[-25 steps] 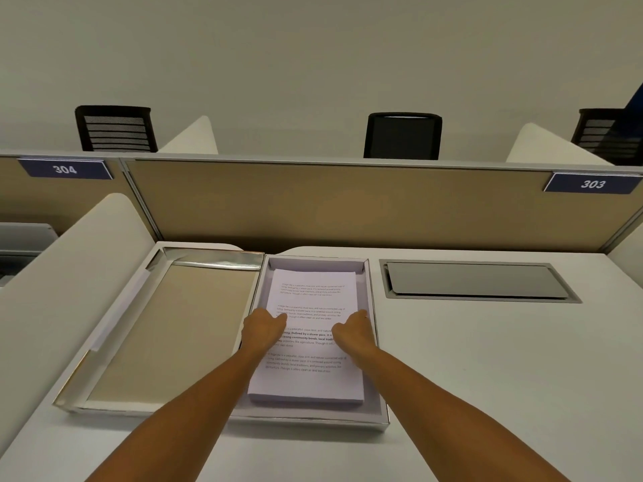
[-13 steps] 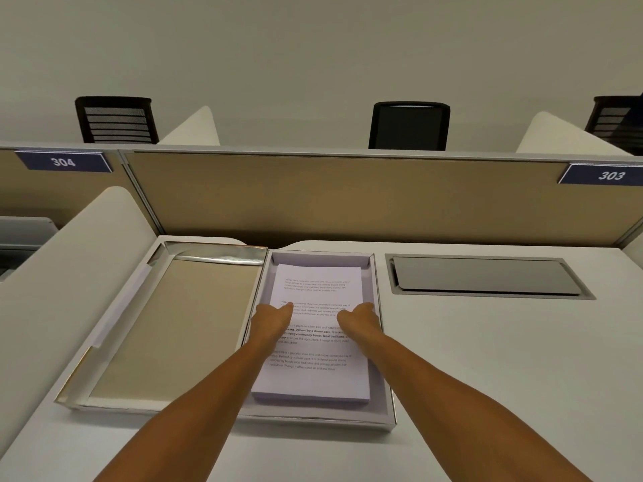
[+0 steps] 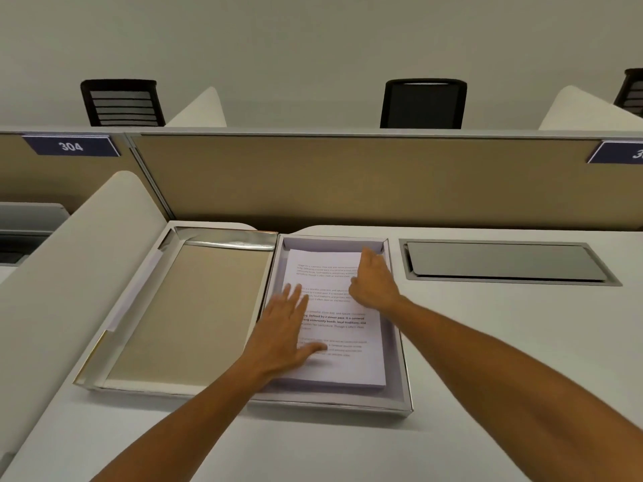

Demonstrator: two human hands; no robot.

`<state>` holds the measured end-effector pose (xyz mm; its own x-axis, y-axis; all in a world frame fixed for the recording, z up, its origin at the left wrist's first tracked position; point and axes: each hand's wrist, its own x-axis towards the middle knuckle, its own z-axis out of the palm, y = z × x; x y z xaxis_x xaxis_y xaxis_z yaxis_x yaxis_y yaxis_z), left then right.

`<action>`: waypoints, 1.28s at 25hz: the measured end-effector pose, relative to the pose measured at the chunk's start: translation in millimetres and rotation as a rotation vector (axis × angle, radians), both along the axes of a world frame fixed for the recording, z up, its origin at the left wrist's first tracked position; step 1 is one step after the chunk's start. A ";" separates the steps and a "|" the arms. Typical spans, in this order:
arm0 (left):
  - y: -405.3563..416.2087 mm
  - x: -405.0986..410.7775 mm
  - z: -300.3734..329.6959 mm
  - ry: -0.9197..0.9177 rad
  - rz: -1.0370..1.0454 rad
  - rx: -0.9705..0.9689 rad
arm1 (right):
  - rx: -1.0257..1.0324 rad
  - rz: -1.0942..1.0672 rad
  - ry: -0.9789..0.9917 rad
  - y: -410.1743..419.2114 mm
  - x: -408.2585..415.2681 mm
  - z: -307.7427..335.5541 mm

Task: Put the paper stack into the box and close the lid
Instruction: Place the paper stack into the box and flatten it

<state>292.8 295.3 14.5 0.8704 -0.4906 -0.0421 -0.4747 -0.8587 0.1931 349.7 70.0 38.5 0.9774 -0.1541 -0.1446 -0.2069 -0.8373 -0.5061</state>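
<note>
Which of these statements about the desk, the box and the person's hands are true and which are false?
1. The paper stack lies inside the box. True.
2. The lid is shut over the papers. False: it lies open flat to the left of the box.
3. Both hands rest on the paper. True: the left hand lies flat with spread fingers, and the right hand is at the stack's far right corner.
4. The top sheet is blank. False: it carries printed text.
5. The sign on the partition at the left reads 304. True.
6. A laptop sits to the right of the box. False: only a closed grey cable hatch is there.
</note>
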 end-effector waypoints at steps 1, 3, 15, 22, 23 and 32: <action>7.1 -1.3 -8.1 0.036 -0.084 0.055 | -0.016 0.033 0.010 2.5 15.8 -0.6; 12.9 -6.4 -21.9 0.083 -0.194 0.138 | -0.063 0.099 0.050 8.2 35.2 -2.4; 7.3 -14.3 -33.2 0.068 -0.241 0.120 | -0.259 0.271 0.212 22.6 86.8 -11.1; 6.7 -14.8 -38.3 0.026 -0.238 0.111 | -0.356 0.302 0.269 29.4 96.0 -20.5; 6.8 -14.3 -39.0 0.018 -0.238 0.106 | -0.356 0.299 0.271 29.6 96.8 -20.5; 8.0 -15.7 -41.5 0.007 -0.244 0.081 | -0.387 0.361 0.300 23.7 95.1 -19.5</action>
